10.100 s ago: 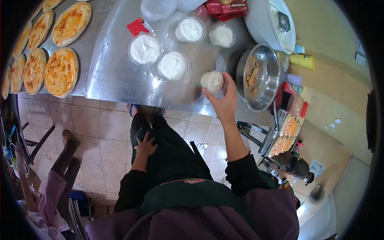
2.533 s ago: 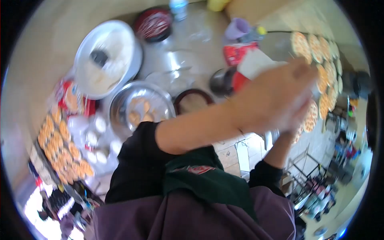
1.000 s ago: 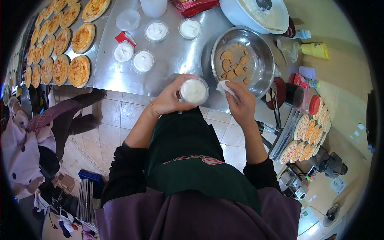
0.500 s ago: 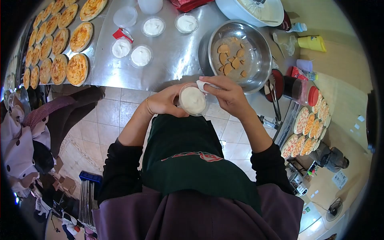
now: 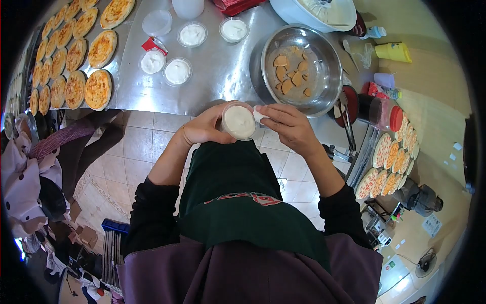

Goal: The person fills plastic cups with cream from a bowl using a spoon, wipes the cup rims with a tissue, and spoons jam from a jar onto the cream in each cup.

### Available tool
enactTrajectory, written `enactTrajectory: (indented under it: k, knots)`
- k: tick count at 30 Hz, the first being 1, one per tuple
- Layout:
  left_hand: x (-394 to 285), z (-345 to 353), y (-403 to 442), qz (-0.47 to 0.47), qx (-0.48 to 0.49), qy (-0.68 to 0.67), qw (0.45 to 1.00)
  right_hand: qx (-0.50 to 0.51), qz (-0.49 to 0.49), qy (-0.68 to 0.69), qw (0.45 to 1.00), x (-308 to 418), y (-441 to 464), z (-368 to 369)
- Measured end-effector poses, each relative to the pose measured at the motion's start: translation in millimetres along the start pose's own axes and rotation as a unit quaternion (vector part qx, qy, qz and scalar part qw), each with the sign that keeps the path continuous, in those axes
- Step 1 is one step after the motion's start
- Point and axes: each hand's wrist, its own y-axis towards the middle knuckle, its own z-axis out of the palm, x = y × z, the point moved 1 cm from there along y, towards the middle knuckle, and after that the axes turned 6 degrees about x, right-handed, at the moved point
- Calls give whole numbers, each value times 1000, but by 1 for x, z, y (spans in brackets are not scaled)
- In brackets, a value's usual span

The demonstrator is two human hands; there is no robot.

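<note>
A clear cup of white cream (image 5: pixel 239 121) is in my left hand (image 5: pixel 205 125), whose fingers wrap round its left side, just off the table's front edge. My right hand (image 5: pixel 291 126) pinches a small white tissue (image 5: pixel 259 114) against the cup's right rim. Several more cups of white cream stand on the steel table (image 5: pixel 212 71), one of them (image 5: pixel 177 71) at the left and another (image 5: pixel 234 30) farther back. Behind my right hand sits a wide steel bowl (image 5: pixel 324 76) with brown biscuit pieces (image 5: pixel 286 86) in it.
Round flatbreads (image 5: pixel 98 89) lie in rows at the left. A white tub (image 5: pixel 314 15) stands at the back, near a red packet (image 5: pixel 238 5). Tongs (image 5: pixel 348 124) and a red-lidded jar (image 5: pixel 395 118) are at the right. Another person (image 5: pixel 30 172) is at the far left.
Since the oldest frame, my left hand has come up and taken hold of a cream cup. The tissue in my right hand has moved left from beside the bowl to the cup's rim.
</note>
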Motion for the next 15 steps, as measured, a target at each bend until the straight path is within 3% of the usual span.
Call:
enactTrajectory:
  k: [6, 7, 9, 10, 11, 12, 13, 14, 15]
  knots:
    - [22, -6, 2, -1, -88, 1, 996, -27, 42, 62, 997, 2, -9, 10]
    - [26, -7, 2, 0, -88, 4, 996, -40, 72, 91, 992, 0, -13, 13]
    - [35, -10, 7, 32, -190, -6, 981, -55, 96, 118, 987, 0, -18, 19]
    - [42, -14, 12, 36, -191, -1, 981, -85, 164, 191, 964, 0, -20, 22]
    - [50, -22, 19, 83, -259, 132, 953, -113, 230, 264, 930, 0, -22, 26]
    - [50, -25, 25, 126, -321, 260, 902, -115, 225, 264, 931, 0, -24, 31]
    - [50, -28, 31, 135, -348, 334, 865, -150, 263, 274, 913, -3, -26, 37]
    - [52, -31, 38, 137, -350, 337, 863, -184, 300, 284, 892, -4, -28, 41]
    - [57, -35, 43, 116, -390, 409, 817, -204, 305, 280, 887, -3, -26, 44]
